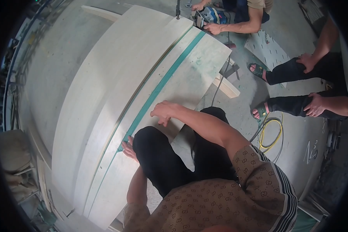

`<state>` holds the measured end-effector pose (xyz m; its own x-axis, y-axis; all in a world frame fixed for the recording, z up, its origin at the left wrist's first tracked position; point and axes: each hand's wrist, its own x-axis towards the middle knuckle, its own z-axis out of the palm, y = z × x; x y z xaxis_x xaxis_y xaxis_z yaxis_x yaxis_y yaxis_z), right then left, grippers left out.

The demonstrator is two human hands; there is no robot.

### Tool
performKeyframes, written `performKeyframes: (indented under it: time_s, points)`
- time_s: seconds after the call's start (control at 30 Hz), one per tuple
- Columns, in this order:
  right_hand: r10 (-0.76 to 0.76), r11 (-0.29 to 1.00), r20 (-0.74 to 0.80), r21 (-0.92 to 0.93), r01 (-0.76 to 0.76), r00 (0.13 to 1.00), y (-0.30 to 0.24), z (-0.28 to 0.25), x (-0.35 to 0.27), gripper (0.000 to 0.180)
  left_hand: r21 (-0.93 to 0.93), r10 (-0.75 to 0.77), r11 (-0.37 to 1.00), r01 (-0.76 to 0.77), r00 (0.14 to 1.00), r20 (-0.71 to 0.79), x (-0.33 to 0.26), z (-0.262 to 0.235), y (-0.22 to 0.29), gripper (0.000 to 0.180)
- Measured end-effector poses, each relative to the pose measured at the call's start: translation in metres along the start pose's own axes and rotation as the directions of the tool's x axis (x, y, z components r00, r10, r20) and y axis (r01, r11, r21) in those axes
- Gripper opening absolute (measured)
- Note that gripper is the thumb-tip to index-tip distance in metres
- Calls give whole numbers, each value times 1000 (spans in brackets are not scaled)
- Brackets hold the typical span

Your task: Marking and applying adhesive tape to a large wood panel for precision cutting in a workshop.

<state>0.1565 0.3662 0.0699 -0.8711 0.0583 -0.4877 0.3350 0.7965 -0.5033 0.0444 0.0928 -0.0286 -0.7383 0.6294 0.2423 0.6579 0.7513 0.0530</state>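
A long, pale, wood-like panel (92, 89) lies in front of me, with a wide green strip (164, 83) running along it. Next to the strip is a narrow dark groove or gap (143, 83). My left hand (130, 150) rests its spread fingers at the near end of the strip, partly hidden by my knee. Beyond that hand, only a thin green line continues toward me. Over the panel, just right of the strip, is my right hand (164, 111), its fingers loosely bent and apart with nothing in them. I cannot tell whether it touches the surface.
At the panel's far end, a person's hands (213, 28) are on a blue power tool (212, 15). A second person's sandalled feet (261, 110) are to the right. Near them lie a yellow cable (272, 133), a wood block (227, 87) and a slotted board (265, 46).
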Motion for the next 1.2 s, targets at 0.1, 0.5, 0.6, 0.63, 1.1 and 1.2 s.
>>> performKeyframes:
  time_s: [0.1,0.5,0.6,0.63,1.1,1.2]
  points:
    - [-3,1000,8,8,3,1000,-1,-1,1,58,4,-4,1000,4,1000,6,0,-2,-1,60]
    - [17,1000,5,17,-17,1000,0,0,0,55,66,6,998,-6,1000,-1,-1,5,1,59]
    - [3,1000,-11,9,-3,1000,-3,-3,-1,54,15,-33,999,33,998,-45,-2,12,-6,58]
    - [1,1000,-20,7,0,1000,-2,-3,-2,54,25,-10,1000,12,998,-57,-3,12,-5,58]
    - [10,1000,-7,8,-10,1000,-3,-3,-2,58,62,29,998,-29,1000,0,-4,5,-4,62]
    - [17,1000,-7,11,-17,1000,0,-1,-2,57,64,34,997,-34,999,-10,-3,5,-2,62]
